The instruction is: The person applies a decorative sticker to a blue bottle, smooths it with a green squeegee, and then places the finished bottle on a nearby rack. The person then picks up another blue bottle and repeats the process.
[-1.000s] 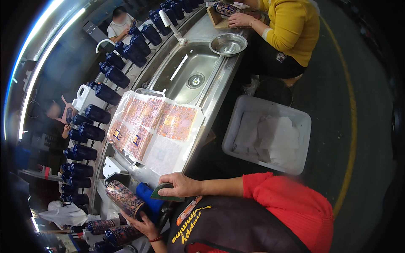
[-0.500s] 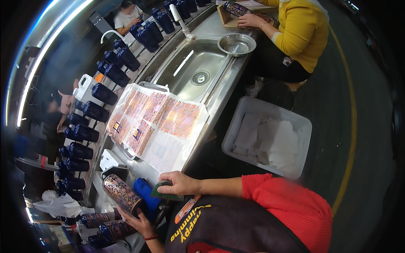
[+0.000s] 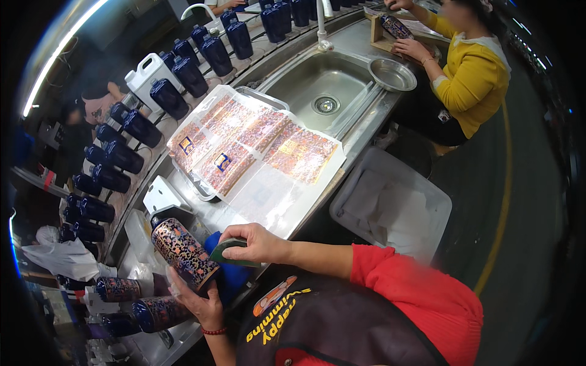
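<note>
My left hand, with a red bead bracelet at the wrist, is cupped round the base end of a dark blue bottle covered in a floral pattern. The bottle lies tilted, its neck end toward a white bracket. In my right hand is a flat, dark green scraper, gripped between thumb and fingers just right of the bottle. A blue cloth lies under and beside the scraper. Beyond my hands, a sheet of floral transfers is spread over a metal-rimmed tray.
Plain blue bottles line the left side. More patterned bottles lie at lower left. A sink with a metal bowl on its edge is farther off. A bin of paper stands right; a co-worker in yellow sits beyond.
The view has shifted, so the bench and sink appear farther right. The bottle shows more of its patterned side. The scraper stays in my right hand, close to the bottle.
</note>
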